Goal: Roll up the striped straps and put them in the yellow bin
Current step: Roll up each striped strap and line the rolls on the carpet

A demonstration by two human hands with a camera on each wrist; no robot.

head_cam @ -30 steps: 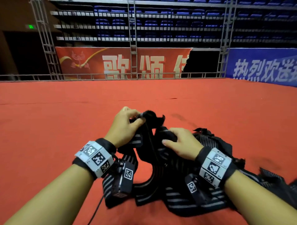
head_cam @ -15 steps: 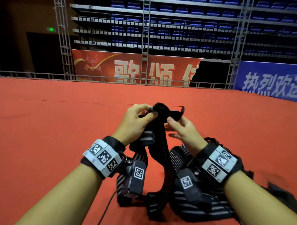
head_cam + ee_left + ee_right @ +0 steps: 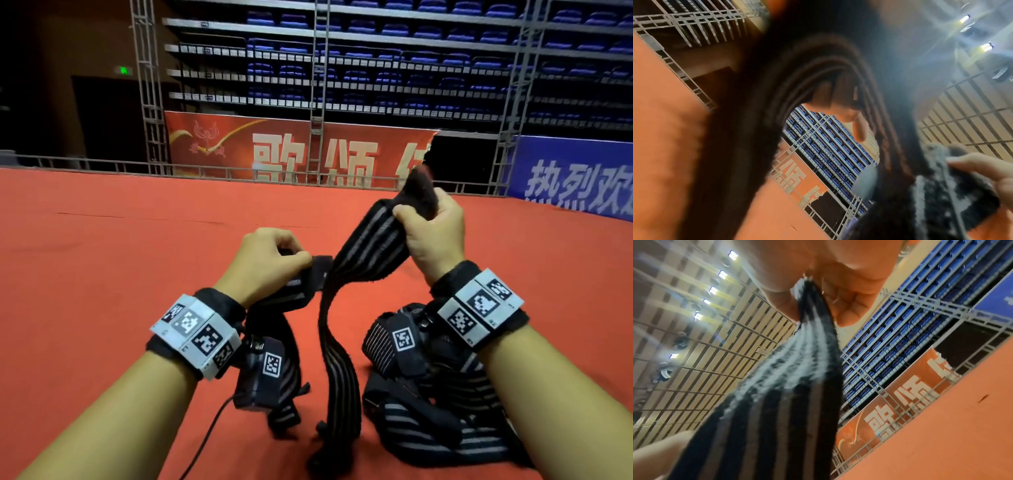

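Observation:
Black straps with grey stripes lie and hang over a red carpet. My right hand (image 3: 423, 219) is raised and grips the top end of one striped strap (image 3: 370, 246), which drapes down to the floor. In the right wrist view the thumb and fingers (image 3: 846, 305) pinch that strap (image 3: 789, 386). My left hand (image 3: 274, 255), lower and to the left, pinches another strap end (image 3: 310, 277); that strap (image 3: 286, 342) hangs under the wrist. A loose pile of striped straps (image 3: 435, 421) lies beneath my right forearm. The left wrist view is blurred by a strap loop (image 3: 818, 78). No yellow bin is in view.
The red carpet (image 3: 102, 274) stretches wide to the left and ahead. A metal rail (image 3: 85, 164) and truss (image 3: 147, 85) bound it at the back, with red and blue banners and empty blue seats behind. A black cable (image 3: 209, 435) trails from my left wrist.
My right hand left the pile, took the strap's top end beside my left hand, and has lifted it up and to the right. The left hand keeps its grip.

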